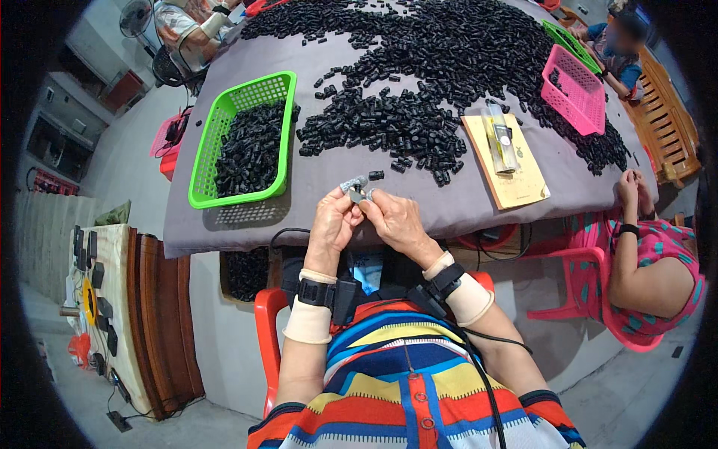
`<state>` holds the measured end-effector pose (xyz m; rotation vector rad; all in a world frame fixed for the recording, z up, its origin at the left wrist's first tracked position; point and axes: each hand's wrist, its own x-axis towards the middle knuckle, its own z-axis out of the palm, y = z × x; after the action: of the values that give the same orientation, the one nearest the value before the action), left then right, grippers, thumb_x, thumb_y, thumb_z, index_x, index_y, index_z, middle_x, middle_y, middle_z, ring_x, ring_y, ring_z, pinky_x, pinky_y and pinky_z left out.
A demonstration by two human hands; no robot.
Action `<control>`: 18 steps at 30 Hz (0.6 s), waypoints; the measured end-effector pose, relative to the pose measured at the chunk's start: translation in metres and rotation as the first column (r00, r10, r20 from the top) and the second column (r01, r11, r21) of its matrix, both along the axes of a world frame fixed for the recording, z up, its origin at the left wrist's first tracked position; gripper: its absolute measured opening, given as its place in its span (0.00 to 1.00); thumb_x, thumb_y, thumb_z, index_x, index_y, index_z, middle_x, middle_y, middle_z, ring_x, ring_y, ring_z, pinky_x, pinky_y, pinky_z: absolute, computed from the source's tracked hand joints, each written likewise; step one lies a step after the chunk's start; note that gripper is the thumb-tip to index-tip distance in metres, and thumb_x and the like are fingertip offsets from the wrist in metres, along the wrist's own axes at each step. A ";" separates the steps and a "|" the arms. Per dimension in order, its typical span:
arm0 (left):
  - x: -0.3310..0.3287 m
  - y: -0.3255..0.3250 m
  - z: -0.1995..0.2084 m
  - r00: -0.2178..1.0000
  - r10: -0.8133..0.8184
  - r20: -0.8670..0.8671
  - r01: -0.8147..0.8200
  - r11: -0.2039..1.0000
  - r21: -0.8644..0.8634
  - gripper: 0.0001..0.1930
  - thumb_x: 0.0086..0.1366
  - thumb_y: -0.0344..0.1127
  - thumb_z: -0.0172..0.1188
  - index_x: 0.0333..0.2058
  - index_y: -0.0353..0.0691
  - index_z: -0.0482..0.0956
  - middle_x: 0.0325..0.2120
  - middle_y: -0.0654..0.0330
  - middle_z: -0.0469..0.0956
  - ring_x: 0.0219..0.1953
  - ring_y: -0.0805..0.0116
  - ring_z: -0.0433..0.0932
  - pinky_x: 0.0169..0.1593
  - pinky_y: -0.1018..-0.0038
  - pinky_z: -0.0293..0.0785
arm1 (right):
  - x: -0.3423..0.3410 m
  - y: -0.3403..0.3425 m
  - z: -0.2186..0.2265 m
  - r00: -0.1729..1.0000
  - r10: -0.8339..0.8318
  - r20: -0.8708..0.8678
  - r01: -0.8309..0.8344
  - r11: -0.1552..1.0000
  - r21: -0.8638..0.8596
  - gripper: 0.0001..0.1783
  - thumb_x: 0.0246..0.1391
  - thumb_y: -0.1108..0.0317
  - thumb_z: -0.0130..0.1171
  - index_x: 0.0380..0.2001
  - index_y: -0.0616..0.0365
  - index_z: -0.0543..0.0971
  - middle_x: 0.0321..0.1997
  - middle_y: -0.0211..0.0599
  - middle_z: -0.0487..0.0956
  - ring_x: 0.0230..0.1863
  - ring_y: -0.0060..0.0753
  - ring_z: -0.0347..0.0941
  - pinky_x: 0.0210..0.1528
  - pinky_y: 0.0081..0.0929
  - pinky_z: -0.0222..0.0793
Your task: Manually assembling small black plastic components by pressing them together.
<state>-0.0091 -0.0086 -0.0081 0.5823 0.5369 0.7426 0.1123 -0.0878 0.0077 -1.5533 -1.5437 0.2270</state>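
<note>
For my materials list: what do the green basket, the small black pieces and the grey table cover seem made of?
Green basket: likely plastic, slightly glossy, with perforated walls and a smooth rim. Small black pieces: plastic or rubber perhaps, dark with small highlights. Grey table cover: apparently matte fabric, draping over the edge.

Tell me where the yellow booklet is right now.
In the head view, the yellow booklet lies on the grey tablecloth, right of the person's right hand and nearer than the pink basket at upper right.
</note>
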 end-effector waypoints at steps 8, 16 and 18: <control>-0.001 0.000 -0.002 1.000 -0.007 -0.001 0.007 1.000 0.027 0.10 0.64 0.29 0.50 0.43 0.34 0.73 0.24 0.64 0.73 0.19 0.79 0.68 0.20 0.84 0.64 | -0.005 0.005 -0.001 0.996 -0.089 -0.016 0.088 0.996 -0.019 0.13 0.54 0.61 0.52 0.20 0.56 0.69 0.19 0.45 0.72 0.23 0.51 0.71 0.22 0.42 0.63; -0.008 -0.003 0.039 0.966 0.159 -0.202 -0.106 0.963 0.248 0.09 0.59 0.28 0.57 0.39 0.35 0.76 0.22 0.65 0.74 0.16 0.80 0.70 0.15 0.86 0.64 | 0.008 -0.002 0.001 0.893 -0.071 -0.444 0.050 0.997 -0.058 0.16 0.58 0.61 0.49 0.22 0.62 0.68 0.14 0.40 0.68 0.17 0.28 0.63 0.20 0.31 0.59; -0.024 0.014 0.072 0.920 0.314 -0.236 -0.179 0.870 0.460 0.09 0.58 0.27 0.58 0.39 0.36 0.77 0.22 0.65 0.75 0.15 0.81 0.69 0.15 0.87 0.63 | 0.010 -0.003 0.001 0.860 -0.085 -0.504 0.031 0.993 -0.116 0.18 0.59 0.59 0.48 0.23 0.63 0.68 0.13 0.34 0.65 0.18 0.18 0.60 0.21 0.26 0.58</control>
<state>-0.0330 0.0057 0.0642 1.0685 0.7501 1.0397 0.1225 -0.0911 0.0084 -1.4637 -1.0768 0.6400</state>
